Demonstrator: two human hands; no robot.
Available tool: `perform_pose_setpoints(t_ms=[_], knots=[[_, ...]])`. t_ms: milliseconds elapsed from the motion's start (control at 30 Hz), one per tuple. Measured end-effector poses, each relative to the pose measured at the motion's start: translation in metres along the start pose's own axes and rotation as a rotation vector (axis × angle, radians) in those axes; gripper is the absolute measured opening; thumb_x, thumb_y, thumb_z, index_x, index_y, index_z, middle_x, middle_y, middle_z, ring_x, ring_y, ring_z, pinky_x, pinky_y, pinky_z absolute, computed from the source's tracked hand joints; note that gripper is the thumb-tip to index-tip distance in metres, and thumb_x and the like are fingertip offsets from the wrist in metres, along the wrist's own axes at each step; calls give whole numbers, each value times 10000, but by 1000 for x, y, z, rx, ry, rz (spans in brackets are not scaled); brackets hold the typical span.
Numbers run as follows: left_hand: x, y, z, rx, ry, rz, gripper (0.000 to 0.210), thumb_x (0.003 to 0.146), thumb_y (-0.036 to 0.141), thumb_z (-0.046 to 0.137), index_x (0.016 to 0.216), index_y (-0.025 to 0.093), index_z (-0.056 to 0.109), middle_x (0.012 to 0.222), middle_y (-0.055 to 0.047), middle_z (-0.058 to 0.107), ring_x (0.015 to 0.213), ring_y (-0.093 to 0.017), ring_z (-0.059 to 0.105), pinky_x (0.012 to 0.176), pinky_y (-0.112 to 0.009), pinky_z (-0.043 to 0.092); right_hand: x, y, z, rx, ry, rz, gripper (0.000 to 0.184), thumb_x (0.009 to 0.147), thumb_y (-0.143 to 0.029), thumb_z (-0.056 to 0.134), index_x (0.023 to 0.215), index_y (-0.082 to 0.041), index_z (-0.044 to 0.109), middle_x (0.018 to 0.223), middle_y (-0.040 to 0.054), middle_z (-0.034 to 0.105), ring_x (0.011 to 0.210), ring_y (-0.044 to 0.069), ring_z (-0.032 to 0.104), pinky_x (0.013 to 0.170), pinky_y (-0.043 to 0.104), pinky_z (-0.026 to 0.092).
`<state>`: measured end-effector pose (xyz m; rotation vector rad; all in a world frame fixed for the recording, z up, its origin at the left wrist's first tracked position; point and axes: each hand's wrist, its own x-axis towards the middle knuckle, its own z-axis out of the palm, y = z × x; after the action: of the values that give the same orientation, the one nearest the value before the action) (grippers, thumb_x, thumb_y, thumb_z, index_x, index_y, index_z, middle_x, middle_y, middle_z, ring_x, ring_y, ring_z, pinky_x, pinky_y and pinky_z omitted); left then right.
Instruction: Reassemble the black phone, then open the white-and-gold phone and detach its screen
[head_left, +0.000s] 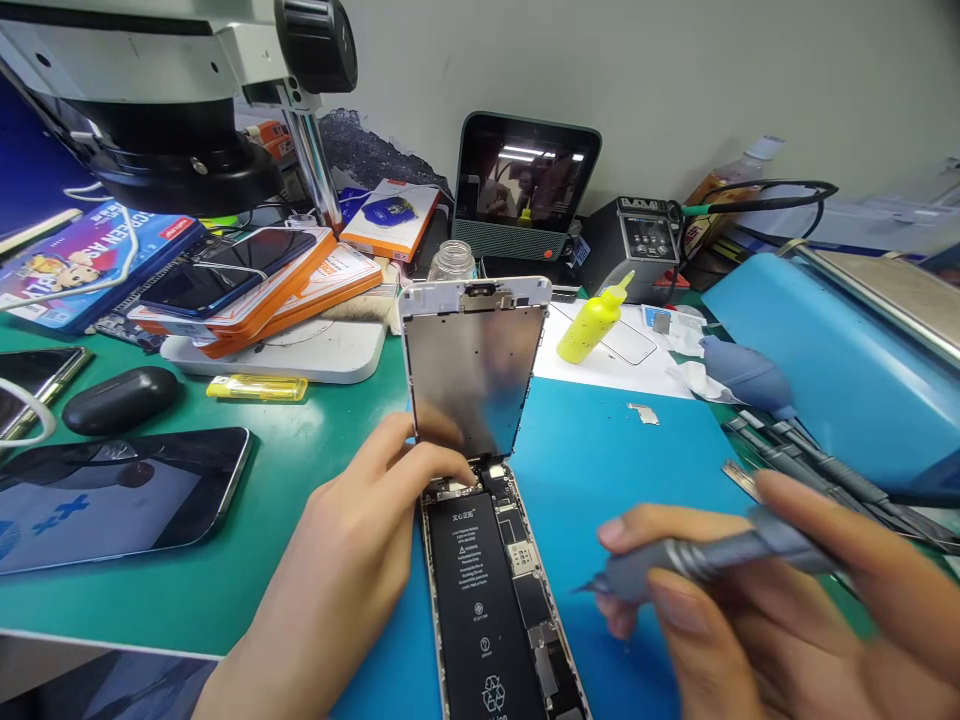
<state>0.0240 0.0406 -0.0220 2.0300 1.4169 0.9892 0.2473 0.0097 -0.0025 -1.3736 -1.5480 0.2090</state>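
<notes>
An opened phone body [517, 530] with its black battery [484, 590] lies on the blue mat in front of me. Its screen assembly [480, 370] stands upright at the far end, metal back facing me. My left hand [345, 540] is closed at the lower left of that screen, one fingertip touching the phone's inside above the battery. Some of its fingers are partly hidden by the screen. In my right hand [750, 610] is a grey screwdriver [637, 575], slightly blurred, its tip pointing left, just right of the phone body and apart from it.
A small metal plate [643, 413] lies on the mat [592, 450]. Behind stand a yellow bottle [596, 320], a glass jar [452, 262] and a smart display [525, 180]. More phones [127, 490] and boxes are at left, under a microscope [172, 120]. Several tools [817, 460] lie right.
</notes>
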Motion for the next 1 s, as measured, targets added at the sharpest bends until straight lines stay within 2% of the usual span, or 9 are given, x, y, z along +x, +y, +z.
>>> perform_pose_setpoints(t_ms=[100, 200, 300, 500, 633, 700, 767, 833, 1000], knots=[[-1, -1, 0, -28, 26, 1, 490, 1106, -28, 414, 1276, 391, 602, 1358, 83, 654, 1295, -62, 685, 951, -111, 514, 5, -1, 7, 98, 6, 49, 376, 1051, -305, 744, 1414, -298, 645, 927, 48, 799, 667, 217, 757, 551, 348, 644], [-1, -1, 1, -47, 46, 1, 465, 1126, -4, 431, 1334, 387, 572, 1355, 66, 668, 1238, -76, 707, 929, -126, 530, 11, 5, 12, 51, -64, 19, 441, 1028, -489, 743, 1397, -258, 673, 998, 112, 798, 770, 271, 771, 583, 394, 649], [-1, -1, 2, -51, 29, -1, 478, 1116, -16, 434, 1324, 392, 572, 1335, 65, 666, 1216, -84, 712, 910, -136, 535, 16, 9, 10, -4, -96, -4, 476, 992, -592, 738, 1331, -260, 713, 1032, 124, 790, 835, 286, 768, 626, 402, 655], [-2, -2, 2, -67, 36, 5, 483, 1111, -24, 419, 1312, 388, 573, 1350, 73, 669, 1235, -79, 702, 960, -140, 523, 15, 15, -5, -70, -113, 45, 409, 1034, -540, 698, 1335, -265, 721, 979, 85, 790, 757, 236, 742, 587, 328, 616], [2, -2, 1, -69, 39, -2, 415, 1144, 42, 435, 1306, 399, 571, 1338, 78, 679, 1212, -90, 726, 893, -156, 538, 16, 14, -9, -124, -217, 57, 238, 1131, -400, 622, 1337, -305, 691, 781, -35, 727, 488, 126, 610, 442, 216, 493], [3, -2, 1, -60, 40, -6, 397, 1156, 65, 434, 1310, 405, 568, 1319, 82, 685, 1182, -90, 740, 863, -162, 539, 19, 11, -6, -218, -304, -57, 185, 1150, -359, 623, 1322, -318, 678, 686, -93, 670, 415, 97, 562, 423, 199, 448], [4, -1, 1, -57, 40, -14, 390, 1164, 75, 422, 1309, 408, 562, 1303, 86, 684, 1146, -86, 748, 852, -166, 536, 24, 8, 0, -330, -367, -244, 125, 1171, -341, 597, 1242, -292, 686, 694, -95, 698, 459, 98, 637, 466, 217, 453], [3, 0, 1, -54, 38, -25, 385, 1168, 81, 415, 1307, 411, 557, 1294, 92, 681, 1116, -82, 752, 846, -171, 533, 30, 7, 6, -416, -407, -408, 173, 1190, -302, 535, 1118, -260, 687, 753, -66, 751, 554, 115, 720, 510, 254, 456], [4, 0, 2, -43, 47, -6, 368, 1171, 87, 408, 1295, 400, 555, 1206, 85, 671, 1036, -91, 753, 828, -197, 526, 37, 8, 12, -516, -501, -573, 233, 1174, -214, 498, 999, -251, 648, 732, -54, 703, 575, 149, 695, 507, 338, 376]])
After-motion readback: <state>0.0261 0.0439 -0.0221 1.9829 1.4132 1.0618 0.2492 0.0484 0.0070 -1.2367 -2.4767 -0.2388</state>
